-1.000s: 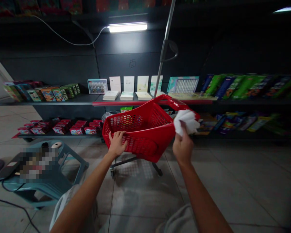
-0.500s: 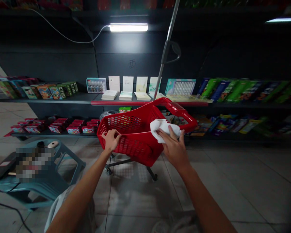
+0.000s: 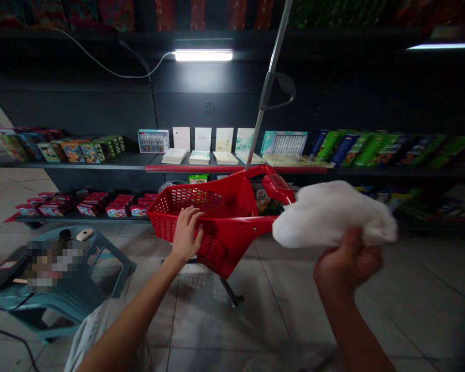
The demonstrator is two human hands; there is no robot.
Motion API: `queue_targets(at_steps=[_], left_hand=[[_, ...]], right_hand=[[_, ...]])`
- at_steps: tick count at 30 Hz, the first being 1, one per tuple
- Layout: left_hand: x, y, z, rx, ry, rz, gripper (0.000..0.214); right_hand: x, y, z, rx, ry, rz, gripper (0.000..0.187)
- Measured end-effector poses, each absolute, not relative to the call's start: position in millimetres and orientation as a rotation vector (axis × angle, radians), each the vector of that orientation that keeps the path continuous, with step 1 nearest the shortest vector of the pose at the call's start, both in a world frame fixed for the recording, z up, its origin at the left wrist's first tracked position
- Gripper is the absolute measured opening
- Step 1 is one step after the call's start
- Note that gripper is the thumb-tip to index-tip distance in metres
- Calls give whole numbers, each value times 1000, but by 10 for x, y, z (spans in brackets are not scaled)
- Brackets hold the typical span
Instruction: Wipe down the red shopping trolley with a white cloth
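A red plastic shopping trolley stands on small wheels on the tiled floor, in front of dark store shelves. My left hand grips the near rim of its basket, fingers curled over the edge. My right hand is raised to the right of the trolley, closer to the camera, closed around a crumpled white cloth. The cloth hangs free of the trolley, beside its red handle.
A blue plastic stool with a computer mouse and cables stands at the left. Shelves behind hold boxed toys, notebooks and coloured packs. A metal pole rises behind the trolley. Tiled floor lies to the right.
My right hand lifted the white cloth off the trolley's side and pulled it right and nearer to me. My left hand slid slightly right along the rim; the trolley turned a little.
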State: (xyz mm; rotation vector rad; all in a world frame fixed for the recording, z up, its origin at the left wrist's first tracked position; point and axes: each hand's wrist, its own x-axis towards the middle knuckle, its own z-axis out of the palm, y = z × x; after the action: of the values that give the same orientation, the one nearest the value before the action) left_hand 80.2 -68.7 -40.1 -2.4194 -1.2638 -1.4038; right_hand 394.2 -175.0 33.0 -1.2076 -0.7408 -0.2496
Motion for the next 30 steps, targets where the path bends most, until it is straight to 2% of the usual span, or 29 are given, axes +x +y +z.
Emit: queue_targets(at_steps=[2, 4, 7, 10, 17, 23, 30], left_hand=[[1028, -879, -355, -2569, -1100, -1327, 52], [1215, -1008, -338, -2668, -1018, -1262, 64], [1386, -1077, -353, -2733, -1029, -1231, 76], [1443, -1065, -365, -2724, -1087, -1226, 82], [1498, -1045, -310, -2553, -1261, -1275, 80], [1495, -961, -375, -2432, -1322, -1398, 98], [1266, -886, -446, -2294, -1345, -1528, 83]], right_hand=[[3960, -1795, 417, -1194, -732, -489, 58], [3952, -1815, 458, -1234, -1003, -585, 51], [3876, -1763, 432, -1220, -1705, -488, 45], [3765, -1665, 373, -1194, -2042, -436, 49], [3642, -1658, 388, -1171, -2089, -407, 48], [3610, -1643, 419, -1099, -2109, -289, 47], [3686, -1547, 356, -975, -2018, -132, 47]])
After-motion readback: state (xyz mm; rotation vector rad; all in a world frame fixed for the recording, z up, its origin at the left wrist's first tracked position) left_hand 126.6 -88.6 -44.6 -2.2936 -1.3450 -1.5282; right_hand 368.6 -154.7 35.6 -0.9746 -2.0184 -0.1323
